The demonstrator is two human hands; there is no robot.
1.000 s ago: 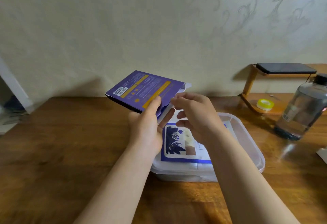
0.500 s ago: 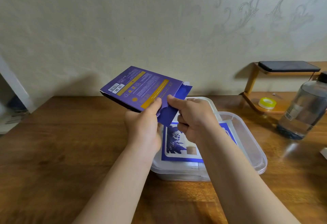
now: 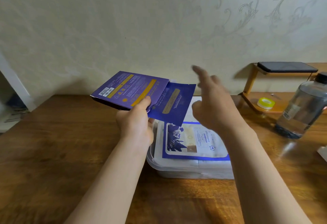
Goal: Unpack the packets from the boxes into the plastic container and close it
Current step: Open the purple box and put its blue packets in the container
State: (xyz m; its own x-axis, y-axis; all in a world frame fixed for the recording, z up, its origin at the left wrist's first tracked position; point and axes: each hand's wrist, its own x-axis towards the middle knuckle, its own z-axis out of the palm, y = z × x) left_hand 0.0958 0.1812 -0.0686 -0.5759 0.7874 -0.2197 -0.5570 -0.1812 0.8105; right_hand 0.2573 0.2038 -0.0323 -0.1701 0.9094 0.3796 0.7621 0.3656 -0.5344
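Bench: the wooden bench is carrying the container and the bystanding items.
Box: the purple box is being held up off the bench. It is tilting so that its open end is pointing right and a little down, probably so the contents can slide out over the container.
Left hand: the left hand is gripping the box near its open end. The thumb is pressing on the top face and the fingers are curling underneath, mostly hidden.
Packet: a dark blue packet is sticking about halfway out of the box mouth and hanging above the container's far left part.
Container: the plastic container is sitting on the bench right under the box, uncovered. It is already holding a stack of packets, with a white-and-blue packet lying flat on top.
Right hand: the right hand is hovering just right of the packet and touching nothing. Its fingers are spread and straight, and motion blur is smearing them. It looks placed to catch the packet's free edge.
Stand: a wooden stand is carrying a phone and a tape roll, well apart from the container.
Bottle: a clear bottle is standing at the far right, out of the hands' way.
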